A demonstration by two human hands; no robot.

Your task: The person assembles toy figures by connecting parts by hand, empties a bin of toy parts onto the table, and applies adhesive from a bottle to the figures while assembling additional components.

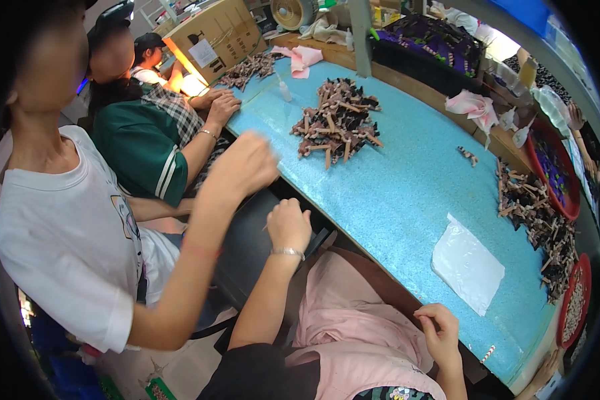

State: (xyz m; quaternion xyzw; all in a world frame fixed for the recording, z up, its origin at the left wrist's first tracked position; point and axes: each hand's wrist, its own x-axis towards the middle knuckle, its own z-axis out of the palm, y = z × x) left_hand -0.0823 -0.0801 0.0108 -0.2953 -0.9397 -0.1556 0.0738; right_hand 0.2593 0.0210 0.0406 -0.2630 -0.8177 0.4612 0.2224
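Observation:
My left hand [289,228], with a bracelet at the wrist, is raised beyond the table's near edge, its fingers curled. A thin brownish tip shows beside it, too small to name. Close by, the blurred hand [247,163] of a person in a white T-shirt hangs over the table edge. My right hand [440,328] is at the near edge, fingers bent in toward the thumb; whatever they hold, if anything, is hidden. Nearest to it lie a flat white plastic sheet [468,267] and a small striped stick [488,354] on the blue table [380,200].
A heap of small beige-and-black pieces [337,123] lies farther back, another pile [540,227] along the right edge. Red trays [573,301] stand at the right, a black bin [427,47] at the back. Another person in green [137,143] sits at the left.

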